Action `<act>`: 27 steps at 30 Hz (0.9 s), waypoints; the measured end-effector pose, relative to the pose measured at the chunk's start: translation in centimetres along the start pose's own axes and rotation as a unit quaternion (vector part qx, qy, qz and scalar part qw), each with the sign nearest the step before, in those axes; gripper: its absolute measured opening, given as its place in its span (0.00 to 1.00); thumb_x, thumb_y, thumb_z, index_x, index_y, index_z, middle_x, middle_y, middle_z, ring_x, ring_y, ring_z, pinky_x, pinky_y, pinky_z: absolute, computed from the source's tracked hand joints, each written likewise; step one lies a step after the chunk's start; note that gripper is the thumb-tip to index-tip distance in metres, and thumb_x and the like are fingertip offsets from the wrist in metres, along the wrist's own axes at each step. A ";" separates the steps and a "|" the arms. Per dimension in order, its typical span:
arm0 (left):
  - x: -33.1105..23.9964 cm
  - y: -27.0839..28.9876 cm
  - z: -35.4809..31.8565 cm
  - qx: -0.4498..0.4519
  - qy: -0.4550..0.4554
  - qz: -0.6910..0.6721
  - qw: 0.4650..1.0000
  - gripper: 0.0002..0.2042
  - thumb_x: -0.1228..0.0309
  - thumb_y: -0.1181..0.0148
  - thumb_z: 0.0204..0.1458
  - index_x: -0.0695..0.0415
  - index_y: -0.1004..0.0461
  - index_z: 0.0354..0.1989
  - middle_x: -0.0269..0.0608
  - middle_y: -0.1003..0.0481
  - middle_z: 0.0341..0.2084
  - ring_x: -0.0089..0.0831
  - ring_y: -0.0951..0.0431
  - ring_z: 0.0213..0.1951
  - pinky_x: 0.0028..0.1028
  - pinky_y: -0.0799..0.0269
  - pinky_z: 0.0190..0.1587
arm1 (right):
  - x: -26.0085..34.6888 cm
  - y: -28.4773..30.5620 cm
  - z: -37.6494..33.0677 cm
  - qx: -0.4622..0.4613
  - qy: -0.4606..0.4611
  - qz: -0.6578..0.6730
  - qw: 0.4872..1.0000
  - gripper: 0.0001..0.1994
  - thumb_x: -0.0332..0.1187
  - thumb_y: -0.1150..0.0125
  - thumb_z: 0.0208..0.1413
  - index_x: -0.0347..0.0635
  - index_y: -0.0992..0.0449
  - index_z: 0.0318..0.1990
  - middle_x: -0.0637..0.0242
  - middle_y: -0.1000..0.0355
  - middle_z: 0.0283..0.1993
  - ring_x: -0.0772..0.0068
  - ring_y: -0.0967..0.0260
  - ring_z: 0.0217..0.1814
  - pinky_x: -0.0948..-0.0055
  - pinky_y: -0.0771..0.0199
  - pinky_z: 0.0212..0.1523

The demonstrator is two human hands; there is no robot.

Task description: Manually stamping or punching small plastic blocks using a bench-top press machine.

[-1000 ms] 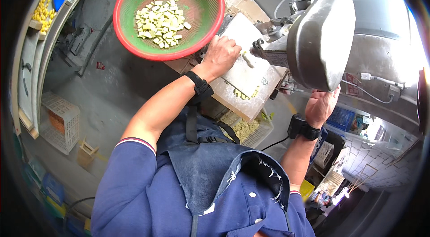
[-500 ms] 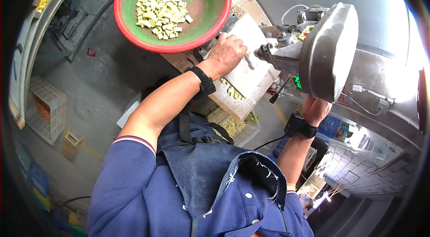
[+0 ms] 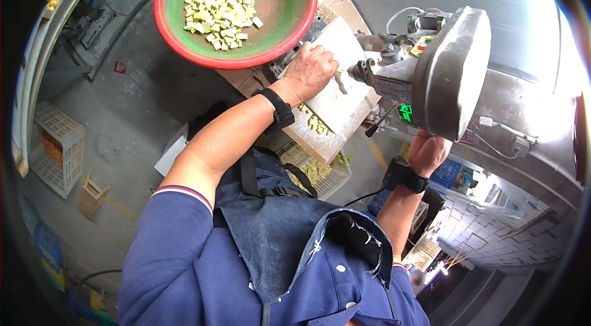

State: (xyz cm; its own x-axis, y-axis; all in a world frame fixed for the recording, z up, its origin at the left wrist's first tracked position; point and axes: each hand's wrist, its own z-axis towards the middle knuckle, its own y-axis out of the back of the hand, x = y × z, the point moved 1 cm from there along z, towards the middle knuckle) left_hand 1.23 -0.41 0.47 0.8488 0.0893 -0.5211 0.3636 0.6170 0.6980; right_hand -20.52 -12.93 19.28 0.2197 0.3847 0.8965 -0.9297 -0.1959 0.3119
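My left hand (image 3: 313,68) is closed over a pale, dusty board (image 3: 346,40), fingertips bent down near the chuck (image 3: 363,72) of a bench drill. Whatever those fingers hold is hidden or too small to name. Beneath the drill's large grey belt cover (image 3: 455,73), my right hand (image 3: 430,150) is curled, and the cover and my wrist hide what it grips. A lever with a black knob (image 3: 371,131) sticks out between the two hands. Small pale yellow-green blocks (image 3: 221,11) lie in a red-rimmed green basket (image 3: 165,27) beyond my left hand.
More small pieces (image 3: 318,126) lie along the board's near edge. Below it stands a white crate (image 3: 335,181) with pale pieces inside. A cable (image 3: 366,197) runs near my right forearm. Another crate (image 3: 68,156) and a small wooden stool (image 3: 93,197) are on the floor at left.
The whole view has shifted slightly. Both hands stay in practically the same places at the drill, and their grips look unchanged.
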 end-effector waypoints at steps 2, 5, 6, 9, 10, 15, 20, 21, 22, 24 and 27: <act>0.0 0.0 -0.1 -0.003 0.000 -0.003 1.000 0.02 0.70 0.41 0.50 0.51 0.22 0.29 0.32 0.27 0.25 0.31 0.26 0.38 0.36 0.37 0.44 | 0.2 -0.3 -0.4 0.012 0.003 0.023 1.000 0.17 0.32 0.49 0.66 0.40 0.32 0.61 0.61 0.28 0.57 0.67 0.28 0.56 0.67 0.26 0.53; 0.0 0.0 -0.1 -0.009 -0.002 -0.006 1.000 0.03 0.70 0.43 0.50 0.51 0.23 0.28 0.32 0.27 0.25 0.31 0.27 0.38 0.36 0.37 0.44 | 0.1 -0.1 -0.8 0.032 -0.008 0.078 0.996 0.17 0.34 0.51 0.68 0.41 0.33 0.61 0.62 0.29 0.58 0.66 0.29 0.57 0.66 0.26 0.53; 0.0 0.0 -0.1 -0.014 -0.003 -0.008 1.000 0.03 0.71 0.43 0.50 0.51 0.23 0.28 0.32 0.27 0.25 0.31 0.27 0.38 0.36 0.37 0.45 | 0.1 0.0 -0.9 0.039 -0.022 0.109 0.993 0.17 0.35 0.51 0.68 0.42 0.33 0.62 0.62 0.29 0.58 0.66 0.30 0.57 0.65 0.26 0.53; 0.0 0.0 -0.1 -0.019 -0.005 -0.006 1.000 0.03 0.71 0.43 0.50 0.51 0.23 0.28 0.32 0.27 0.25 0.31 0.27 0.38 0.36 0.37 0.45 | 0.6 -0.7 -1.2 -0.001 -0.057 0.142 0.988 0.18 0.38 0.53 0.70 0.43 0.34 0.62 0.62 0.30 0.59 0.66 0.30 0.57 0.65 0.26 0.53; 0.0 0.0 -0.1 -0.019 -0.007 -0.003 1.000 0.03 0.71 0.43 0.50 0.51 0.23 0.28 0.32 0.27 0.25 0.31 0.27 0.38 0.36 0.37 0.45 | 0.6 -0.8 -1.3 -0.001 -0.057 0.143 0.988 0.18 0.38 0.53 0.70 0.43 0.34 0.62 0.62 0.30 0.59 0.66 0.30 0.57 0.65 0.26 0.53; 0.1 -0.3 -0.1 -0.021 -0.005 -0.004 1.000 0.03 0.71 0.43 0.50 0.50 0.24 0.27 0.32 0.27 0.25 0.31 0.27 0.37 0.36 0.37 0.45 | 1.0 -1.2 -1.8 0.004 -0.048 0.105 0.993 0.19 0.41 0.55 0.70 0.45 0.36 0.63 0.62 0.31 0.60 0.67 0.31 0.57 0.62 0.25 0.52; 0.0 -0.2 0.0 -0.012 -0.003 0.006 1.000 0.03 0.71 0.43 0.50 0.50 0.24 0.26 0.32 0.28 0.25 0.30 0.27 0.37 0.36 0.37 0.44 | 0.3 -1.1 -2.5 0.003 -0.034 0.121 0.992 0.18 0.41 0.55 0.70 0.45 0.36 0.63 0.62 0.30 0.58 0.67 0.29 0.55 0.60 0.23 0.50; 0.0 -0.1 0.0 -0.011 -0.004 0.006 1.000 0.03 0.71 0.43 0.49 0.50 0.24 0.26 0.32 0.28 0.25 0.30 0.27 0.37 0.36 0.37 0.44 | 0.3 -1.3 -2.8 -0.001 -0.032 0.127 0.991 0.17 0.40 0.55 0.70 0.45 0.36 0.62 0.62 0.29 0.57 0.67 0.28 0.54 0.60 0.23 0.50; 0.0 -0.1 0.0 -0.009 -0.005 0.006 1.000 0.03 0.72 0.43 0.49 0.50 0.24 0.26 0.32 0.28 0.25 0.30 0.27 0.37 0.36 0.38 0.44 | 0.2 -1.3 -2.9 -0.001 -0.031 0.128 0.991 0.17 0.40 0.55 0.70 0.45 0.36 0.62 0.62 0.29 0.57 0.67 0.28 0.54 0.60 0.23 0.50; 0.0 0.1 0.0 -0.007 -0.006 0.007 1.000 0.03 0.72 0.44 0.49 0.50 0.24 0.27 0.32 0.28 0.25 0.30 0.27 0.37 0.36 0.38 0.44 | 0.2 -1.6 -3.4 0.001 -0.017 0.125 0.992 0.16 0.38 0.54 0.70 0.44 0.35 0.61 0.60 0.28 0.55 0.65 0.26 0.52 0.58 0.23 0.50; -0.1 0.3 0.0 -0.004 -0.007 0.012 1.000 0.03 0.72 0.44 0.49 0.50 0.24 0.27 0.32 0.28 0.25 0.30 0.27 0.38 0.36 0.38 0.44 | 1.0 -2.8 -4.3 -0.022 -0.009 0.136 0.990 0.15 0.37 0.54 0.69 0.43 0.34 0.58 0.58 0.27 0.54 0.64 0.26 0.52 0.58 0.24 0.51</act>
State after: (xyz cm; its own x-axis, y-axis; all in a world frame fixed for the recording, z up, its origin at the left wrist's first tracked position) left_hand 1.27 -0.22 0.68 0.8624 0.0939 -0.4974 0.3397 0.6213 0.7061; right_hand -18.96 -8.18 17.92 -0.0350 0.3069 0.9511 -0.9671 -0.2502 0.0451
